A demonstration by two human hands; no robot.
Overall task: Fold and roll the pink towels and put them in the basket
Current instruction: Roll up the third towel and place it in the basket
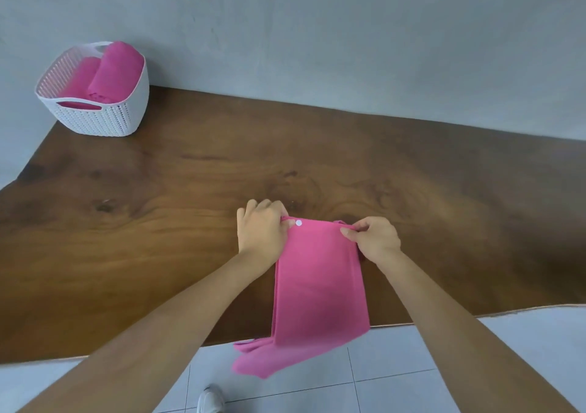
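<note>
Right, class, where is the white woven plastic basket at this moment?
In the head view, the white woven plastic basket stands at the far left corner of the brown wooden table, by the grey wall.

Soft even daylight, faint shadows; wide-angle bends table (126, 222) edges, slight blur overall

A dark brown wooden counter (158, 222) with visible grain and knots carries two things. A white perforated basket (104, 117) sits at its far left corner. A folded pink towel (317, 279) lies near the front edge, its near end hanging over the edge above the tiled floor (396, 365).
</note>
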